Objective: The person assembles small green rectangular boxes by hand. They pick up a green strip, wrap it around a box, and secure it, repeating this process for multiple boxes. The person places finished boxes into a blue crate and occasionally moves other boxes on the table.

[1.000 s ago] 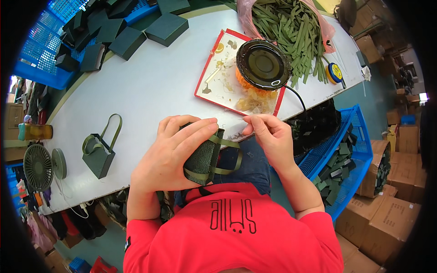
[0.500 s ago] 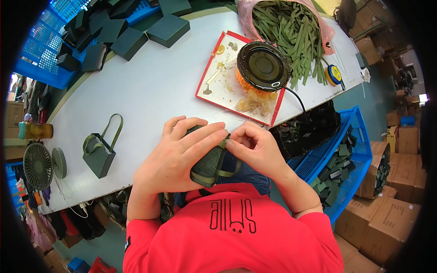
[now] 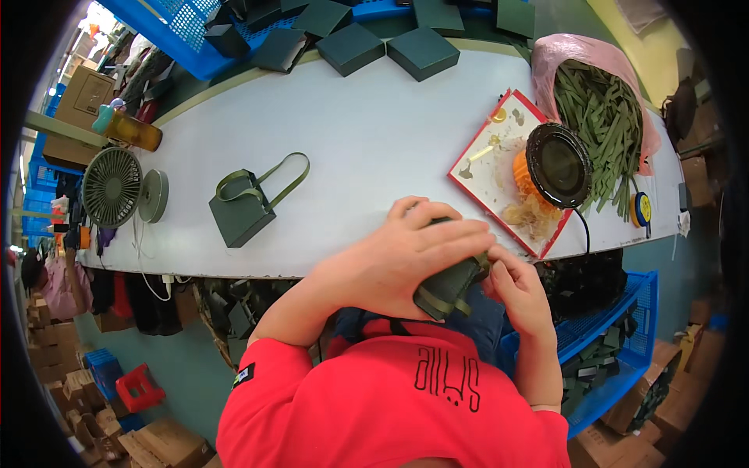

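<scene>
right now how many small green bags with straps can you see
2. One bag stands on the white table, left of centre, strap looped up. The other bag is at the table's near edge, held between the left hand and right hand. More may be hidden.

Both hands on a dark green pouch at the table's near edge.

Left hand (image 3: 406,261) lies spread over the pouch (image 3: 449,287), fingers wrapped across its top; right hand (image 3: 516,290) pinches its right end, just below the left fingertips. Pale table (image 3: 374,132) carries a finished green bag (image 3: 243,212) with looped strap, well left of the hands. Red-edged tray (image 3: 485,160) just beyond the hands holds a black round pot (image 3: 559,164) over an orange base. Pink sack of green straps (image 3: 605,117) behind the tray. Dark green boxes (image 3: 423,51) along the far edge. Small fan (image 3: 111,187) at far left.
</scene>
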Action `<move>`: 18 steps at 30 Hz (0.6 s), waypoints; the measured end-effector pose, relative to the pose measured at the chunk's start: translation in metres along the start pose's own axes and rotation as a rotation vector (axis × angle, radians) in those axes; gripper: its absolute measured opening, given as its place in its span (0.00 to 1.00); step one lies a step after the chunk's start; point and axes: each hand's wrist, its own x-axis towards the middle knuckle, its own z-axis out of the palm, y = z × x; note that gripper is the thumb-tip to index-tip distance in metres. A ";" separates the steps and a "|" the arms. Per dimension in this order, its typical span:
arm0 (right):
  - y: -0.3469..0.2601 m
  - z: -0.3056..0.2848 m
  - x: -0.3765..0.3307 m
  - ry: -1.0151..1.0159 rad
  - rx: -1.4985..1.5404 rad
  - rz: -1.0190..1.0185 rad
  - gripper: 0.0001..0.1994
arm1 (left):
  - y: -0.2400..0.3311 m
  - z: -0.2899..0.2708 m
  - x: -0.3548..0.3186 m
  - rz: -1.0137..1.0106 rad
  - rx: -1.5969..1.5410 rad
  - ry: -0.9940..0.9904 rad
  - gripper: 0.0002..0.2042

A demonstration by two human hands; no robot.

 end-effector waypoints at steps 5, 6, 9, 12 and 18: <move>0.012 -0.003 0.003 0.334 0.295 -0.306 0.11 | -0.011 -0.011 -0.016 -0.097 0.005 0.165 0.51; 0.011 -0.005 0.001 0.366 0.302 -0.327 0.10 | -0.012 -0.013 -0.018 -0.124 0.008 0.189 0.51; 0.011 -0.007 0.001 0.474 0.324 -0.394 0.07 | -0.019 -0.019 -0.032 -0.184 0.092 0.276 0.51; 0.015 -0.016 0.005 0.602 0.346 -0.466 0.08 | -0.015 -0.033 -0.048 -0.266 0.277 0.337 0.51; 0.014 -0.026 -0.004 0.476 0.412 -0.481 0.18 | -0.002 -0.056 -0.080 -0.456 0.511 0.396 0.46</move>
